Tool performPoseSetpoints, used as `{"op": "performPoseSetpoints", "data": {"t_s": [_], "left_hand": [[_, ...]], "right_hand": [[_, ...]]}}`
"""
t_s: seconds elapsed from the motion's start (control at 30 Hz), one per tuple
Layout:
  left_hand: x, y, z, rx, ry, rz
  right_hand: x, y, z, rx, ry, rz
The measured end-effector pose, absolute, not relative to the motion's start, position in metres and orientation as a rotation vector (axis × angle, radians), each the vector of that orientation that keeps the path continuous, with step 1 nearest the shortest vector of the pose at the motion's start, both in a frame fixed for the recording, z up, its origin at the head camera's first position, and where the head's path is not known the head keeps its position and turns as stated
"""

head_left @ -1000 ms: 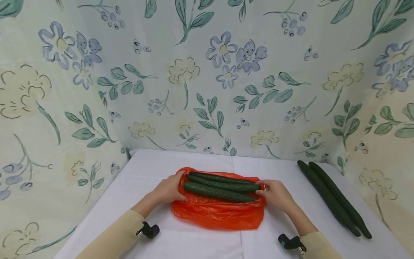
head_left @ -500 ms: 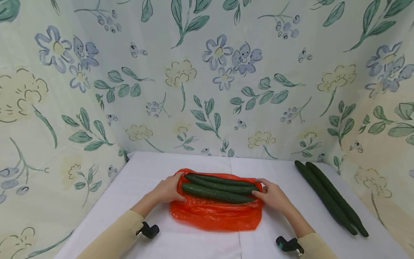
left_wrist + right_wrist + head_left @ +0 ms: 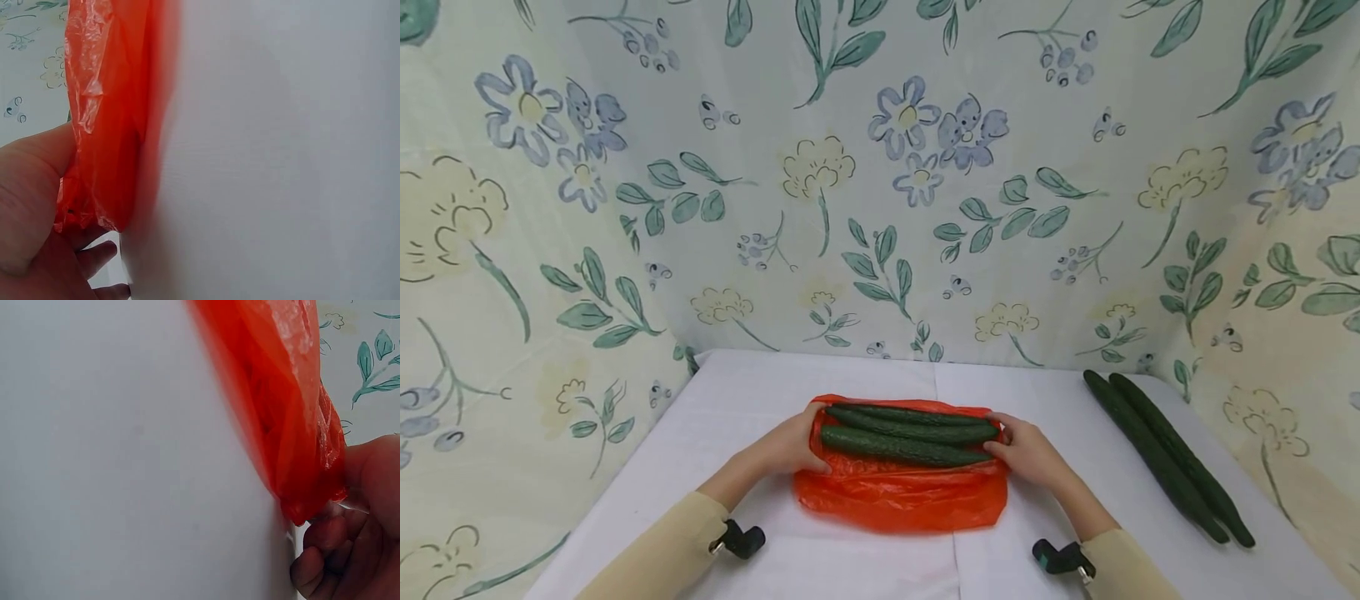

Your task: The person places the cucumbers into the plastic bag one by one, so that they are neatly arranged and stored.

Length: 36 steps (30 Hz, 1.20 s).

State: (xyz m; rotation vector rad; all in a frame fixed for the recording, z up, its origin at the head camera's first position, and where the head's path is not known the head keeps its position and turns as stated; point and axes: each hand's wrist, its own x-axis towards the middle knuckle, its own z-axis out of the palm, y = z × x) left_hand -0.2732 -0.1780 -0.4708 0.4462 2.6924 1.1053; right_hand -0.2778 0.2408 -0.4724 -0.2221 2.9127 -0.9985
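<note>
A red plastic bag (image 3: pixel 902 502) lies in the middle of the table, its mouth spread around three long green cucumbers (image 3: pixel 902 447) laid side by side. At the bag's left end, my left hand (image 3: pixel 792 442) grips plastic and cucumber ends between thumb and fingers. My right hand (image 3: pixel 1032 452) holds the opposite end the same way, thumb in front and fingers behind. Crumpled red plastic (image 3: pixel 106 112) hangs within the left hand in the left wrist view. In the right wrist view, curled fingers (image 3: pixel 325 534) sit just under the bag's gathered corner.
Two more cucumbers (image 3: pixel 1157 454) lie slanted together on the right of the white-covered table (image 3: pixel 760 371). Floral cloth (image 3: pixel 737 250) hangs behind and at both sides. A small black device (image 3: pixel 745 540) is strapped to each sleeve.
The head view has shifted slightly. My right fingers have moved a little along the bag's back edge, and its rim lies a bit lower behind the cucumbers. Both hands keep hold of its ends.
</note>
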Motion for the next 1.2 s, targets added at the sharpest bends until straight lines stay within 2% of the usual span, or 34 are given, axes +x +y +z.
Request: {"op": "performPoseSetpoints", "data": {"t_s": [0.33, 0.77, 1.2], "left_hand": [[-0.266, -0.173, -0.469, 0.419, 2.796, 0.997], [-0.276, -0.187, -0.470, 0.419, 2.801, 1.114], [-0.279, -0.186, -0.476, 0.312, 2.918, 0.985]], "right_hand": [[-0.283, 0.244, -0.475, -0.235, 2.894, -1.040], [-0.264, 0.262, -0.471, -0.189, 2.908, -1.124], [-0.243, 0.317, -0.451, -0.093, 2.924, -1.211]]}}
